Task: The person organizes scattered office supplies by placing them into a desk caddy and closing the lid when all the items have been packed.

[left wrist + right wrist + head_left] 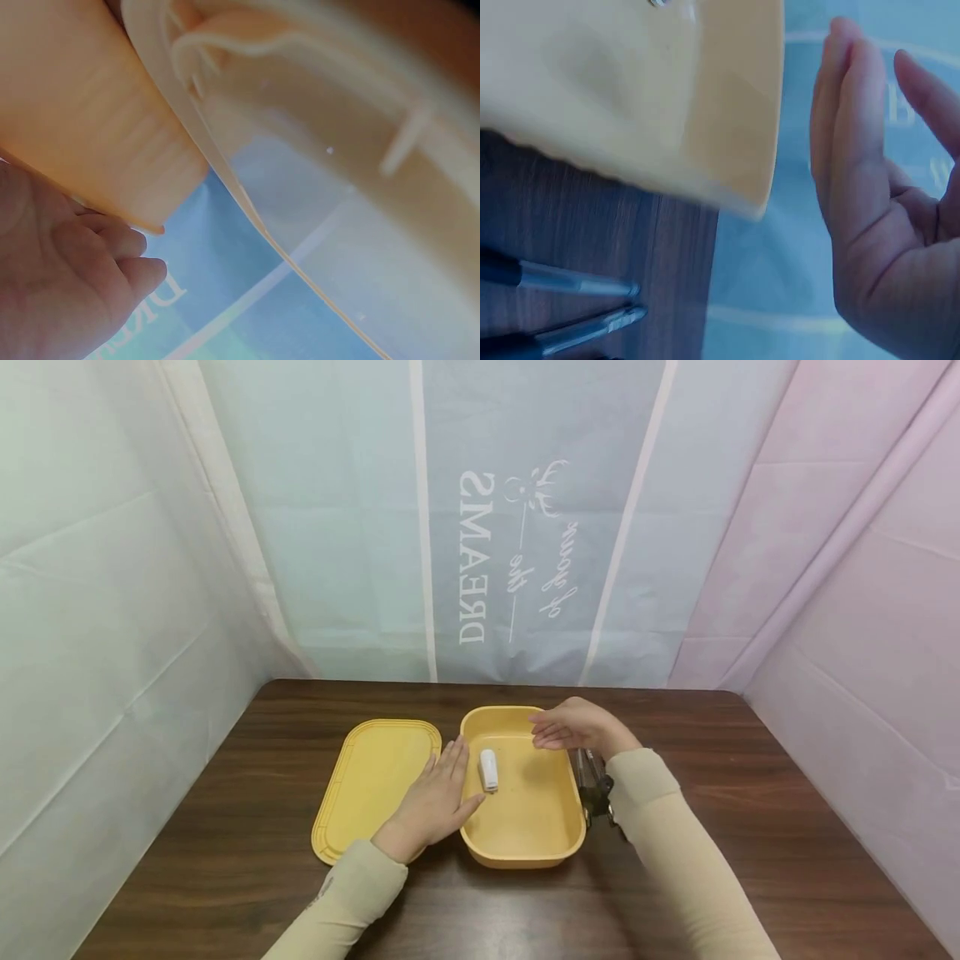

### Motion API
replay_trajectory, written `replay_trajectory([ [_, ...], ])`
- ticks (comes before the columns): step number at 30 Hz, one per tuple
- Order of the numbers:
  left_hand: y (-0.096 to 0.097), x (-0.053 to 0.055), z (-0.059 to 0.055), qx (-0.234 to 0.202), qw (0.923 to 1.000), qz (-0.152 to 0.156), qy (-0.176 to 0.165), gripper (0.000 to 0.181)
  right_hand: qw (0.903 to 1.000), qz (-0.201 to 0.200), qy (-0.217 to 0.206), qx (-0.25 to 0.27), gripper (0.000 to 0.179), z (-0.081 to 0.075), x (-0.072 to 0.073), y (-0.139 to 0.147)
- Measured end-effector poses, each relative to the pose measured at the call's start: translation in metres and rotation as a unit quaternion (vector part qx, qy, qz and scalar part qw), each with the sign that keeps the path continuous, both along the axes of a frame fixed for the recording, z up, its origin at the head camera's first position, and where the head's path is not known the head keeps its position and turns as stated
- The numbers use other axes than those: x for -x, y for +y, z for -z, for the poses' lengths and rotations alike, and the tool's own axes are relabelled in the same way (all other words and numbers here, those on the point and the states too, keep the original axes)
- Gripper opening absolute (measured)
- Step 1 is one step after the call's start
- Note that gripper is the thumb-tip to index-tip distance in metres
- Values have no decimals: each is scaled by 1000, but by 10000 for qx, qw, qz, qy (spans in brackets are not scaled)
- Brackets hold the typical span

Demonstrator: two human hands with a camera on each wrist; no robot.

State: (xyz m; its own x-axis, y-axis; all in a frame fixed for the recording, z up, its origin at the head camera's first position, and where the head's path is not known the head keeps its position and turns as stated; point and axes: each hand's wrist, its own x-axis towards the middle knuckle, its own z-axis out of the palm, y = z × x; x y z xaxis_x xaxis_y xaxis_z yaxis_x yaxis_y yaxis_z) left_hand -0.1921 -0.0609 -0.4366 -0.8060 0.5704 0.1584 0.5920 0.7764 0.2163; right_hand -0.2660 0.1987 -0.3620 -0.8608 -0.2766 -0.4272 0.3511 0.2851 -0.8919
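A yellow rectangular box (528, 827) stands uncovered on the table. On its floor, toward the left wall, lies a small white oblong object (488, 768); its kind is unclear. My left hand (435, 797) is at the box's left rim, fingers extended along it and thumb reaching over the edge. Over the back right corner is my right hand (576, 727), its fingers fairly straight and holding nothing. The right wrist view shows that hand (885, 195) apart from the box rim. A flat yellow lid (375, 777) lies left of the box, partly behind my left hand.
Close against the box's right side lie pens (577, 281) and some black items (597, 797), partly covered by my right forearm. The dark wooden table (247, 860) is bounded by a printed curtain (360, 568) behind and pale cloth at both sides.
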Motion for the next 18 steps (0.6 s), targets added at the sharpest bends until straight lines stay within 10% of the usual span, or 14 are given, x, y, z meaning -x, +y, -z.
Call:
replay_trajectory([
  [18, 1, 2, 2, 5, 10000, 38, 8, 73, 9813, 826, -352, 1704, 21, 6, -15, 96],
])
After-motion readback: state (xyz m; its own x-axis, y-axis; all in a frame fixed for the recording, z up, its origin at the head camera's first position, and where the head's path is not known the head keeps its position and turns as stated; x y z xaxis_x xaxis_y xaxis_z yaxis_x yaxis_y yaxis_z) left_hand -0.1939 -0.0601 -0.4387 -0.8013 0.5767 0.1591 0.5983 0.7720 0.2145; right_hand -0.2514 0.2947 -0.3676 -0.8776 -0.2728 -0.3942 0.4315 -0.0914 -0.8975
